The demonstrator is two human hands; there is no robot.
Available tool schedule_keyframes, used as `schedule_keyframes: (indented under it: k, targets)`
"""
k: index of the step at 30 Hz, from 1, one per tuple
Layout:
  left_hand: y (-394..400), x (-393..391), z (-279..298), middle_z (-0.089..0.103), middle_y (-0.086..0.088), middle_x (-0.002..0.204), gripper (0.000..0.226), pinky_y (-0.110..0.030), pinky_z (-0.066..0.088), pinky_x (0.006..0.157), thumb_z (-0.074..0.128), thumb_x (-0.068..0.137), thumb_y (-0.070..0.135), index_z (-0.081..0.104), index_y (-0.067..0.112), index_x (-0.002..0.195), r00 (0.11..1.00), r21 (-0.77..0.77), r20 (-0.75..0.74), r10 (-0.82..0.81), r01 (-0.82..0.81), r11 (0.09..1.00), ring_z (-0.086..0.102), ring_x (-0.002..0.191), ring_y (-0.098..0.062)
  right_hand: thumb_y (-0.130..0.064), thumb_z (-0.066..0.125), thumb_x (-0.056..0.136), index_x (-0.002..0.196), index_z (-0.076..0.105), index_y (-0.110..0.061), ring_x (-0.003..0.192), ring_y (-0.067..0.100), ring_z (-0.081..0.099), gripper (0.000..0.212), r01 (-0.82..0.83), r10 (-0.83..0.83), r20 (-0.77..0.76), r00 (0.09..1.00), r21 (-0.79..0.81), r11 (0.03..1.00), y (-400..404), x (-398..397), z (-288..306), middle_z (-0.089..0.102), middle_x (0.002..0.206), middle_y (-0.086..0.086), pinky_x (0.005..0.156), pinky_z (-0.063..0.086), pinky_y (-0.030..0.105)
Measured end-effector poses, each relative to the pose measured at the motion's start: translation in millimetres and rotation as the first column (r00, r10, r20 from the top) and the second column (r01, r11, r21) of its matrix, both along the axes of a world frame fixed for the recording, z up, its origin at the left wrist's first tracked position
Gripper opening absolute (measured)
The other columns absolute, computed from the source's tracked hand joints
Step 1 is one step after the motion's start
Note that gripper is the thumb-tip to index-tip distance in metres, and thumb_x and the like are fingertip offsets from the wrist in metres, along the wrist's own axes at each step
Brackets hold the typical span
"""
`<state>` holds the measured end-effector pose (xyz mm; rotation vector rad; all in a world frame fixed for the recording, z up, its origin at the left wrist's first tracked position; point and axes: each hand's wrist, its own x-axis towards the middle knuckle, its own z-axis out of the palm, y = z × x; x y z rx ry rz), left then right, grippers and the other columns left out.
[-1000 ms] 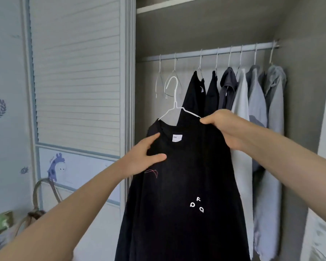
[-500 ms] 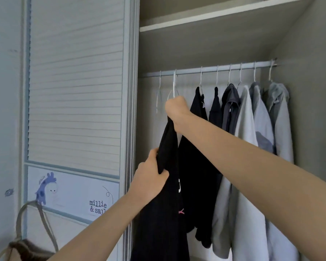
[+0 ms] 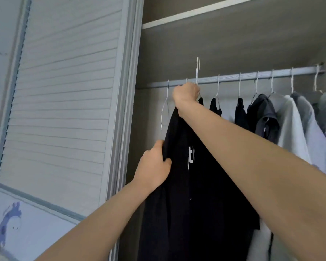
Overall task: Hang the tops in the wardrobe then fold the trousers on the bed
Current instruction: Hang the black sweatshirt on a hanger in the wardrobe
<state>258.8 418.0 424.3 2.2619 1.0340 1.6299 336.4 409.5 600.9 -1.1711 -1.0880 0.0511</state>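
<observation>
— Black top is hanging where?
— Right hand is gripping its hanger by the rail; left hand is pinching the fabric. Hem is cut off.

Matt black cloth top; thin hanger, seemingly white-coated wire.

Soft, even daylight falls from the viewer's side, brightest on the pale louvred sliding door, while the brown wardrobe interior under the white-edged shelf sits dimmer. The black T-shirt reads as near-solid shadow with little fold detail. No glare shows. Wide-angle distortion bows the door frame and tilts the grey metal rail; the lower left corner is smeared with blur.
</observation>
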Motion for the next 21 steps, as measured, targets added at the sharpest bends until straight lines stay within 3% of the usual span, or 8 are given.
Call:
schedule_keyframes:
  k: [3, 8, 13, 15, 17, 20, 21]
  targets:
    - [28.0, 18.2, 13.2, 0.067, -0.004, 0.093, 0.034, -0.046, 0.058, 0.072, 0.05, 0.089, 0.009, 0.05, 0.019, 0.121, 1.0, 0.01, -0.009, 0.004, -0.004, 1.0, 0.066, 0.08, -0.024, -0.011, 0.047, 0.096, 0.133, 0.032, 0.006, 0.121, 0.031, 0.045, 0.043, 0.105, -0.103, 0.043, 0.994, -0.043, 0.994, 34.9, 20.0, 20.3, 0.043, 0.134, 0.015, 0.106, 0.036, 0.04]
    - [61.4, 47.9, 25.0, 0.064, -0.005, 0.089, 0.025, -0.048, 0.055, 0.075, 0.046, 0.088, 0.01, 0.049, 0.019, 0.111, 1.0, -0.008, -0.014, 0.013, -0.013, 1.0, 0.063, 0.081, -0.028, -0.01, 0.046, 0.096, 0.133, 0.033, 0.005, 0.124, 0.03, 0.042, 0.042, 0.221, -0.214, 0.106, 0.971, -0.058, 0.974, 81.0, 47.7, 38.9, 0.04, 0.137, 0.015, 0.108, 0.033, 0.038]
    - [77.7, 66.2, 26.6, 0.063, -0.004, 0.087, 0.024, -0.047, 0.056, 0.074, 0.045, 0.087, 0.009, 0.05, 0.021, 0.107, 0.998, -0.031, 0.053, -0.044, 0.046, 0.998, 0.062, 0.079, -0.025, -0.013, 0.048, 0.096, 0.135, 0.036, 0.003, 0.123, 0.03, 0.045, 0.044, 0.262, -0.243, 0.142, 0.959, -0.127, 0.957, 101.9, 66.4, 43.2, 0.042, 0.134, 0.015, 0.097, 0.041, 0.033]
    - [81.8, 71.6, 25.8, 0.064, -0.003, 0.086, 0.019, -0.04, 0.056, 0.072, 0.047, 0.087, 0.009, 0.055, 0.019, 0.102, 0.993, -0.053, 0.093, -0.075, 0.08, 0.995, 0.063, 0.079, -0.023, -0.01, 0.046, 0.096, 0.134, 0.039, 0.004, 0.12, 0.03, 0.048, 0.042, 0.242, -0.218, 0.159, 0.963, -0.146, 0.959, 104.5, 74.5, 40.4, 0.043, 0.133, 0.015, 0.089, 0.044, 0.031]
    - [82.2, 74.9, 23.0, 0.064, 0.0, 0.082, 0.014, -0.024, 0.053, 0.064, 0.049, 0.088, 0.009, 0.058, 0.018, 0.092, 0.987, -0.074, 0.111, -0.114, 0.123, 0.99, 0.063, 0.076, -0.019, -0.01, 0.044, 0.095, 0.135, 0.042, 0.002, 0.116, 0.029, 0.05, 0.042, 0.156, -0.122, 0.206, 0.971, -0.156, 0.975, 107.5, 80.7, 35.9, 0.047, 0.129, 0.014, 0.087, 0.043, 0.03]
    - [80.7, 77.3, 15.8, 0.062, 0.003, 0.075, 0.016, -0.015, 0.043, 0.053, 0.05, 0.086, 0.008, 0.056, 0.021, 0.08, 0.981, -0.098, 0.115, -0.159, 0.17, 0.981, 0.058, 0.068, -0.014, -0.009, 0.041, 0.096, 0.134, 0.046, 0.0, 0.097, 0.023, 0.041, 0.04, 0.074, -0.029, 0.248, 0.968, -0.173, 0.982, 103.5, 86.8, 27.1, 0.05, 0.094, 0.006, 0.084, 0.038, 0.026]
    - [80.2, 77.2, 14.0, 0.062, 0.004, 0.075, 0.016, -0.014, 0.043, 0.053, 0.05, 0.086, 0.008, 0.057, 0.021, 0.08, 0.977, -0.107, 0.127, -0.169, 0.183, 0.977, 0.059, 0.068, -0.013, -0.01, 0.041, 0.096, 0.131, 0.048, 0.0, 0.096, 0.022, 0.039, 0.038, 0.098, -0.046, 0.28, 0.959, -0.175, 0.98, 101.2, 87.5, 25.5, 0.052, 0.097, 0.007, 0.084, 0.038, 0.027]
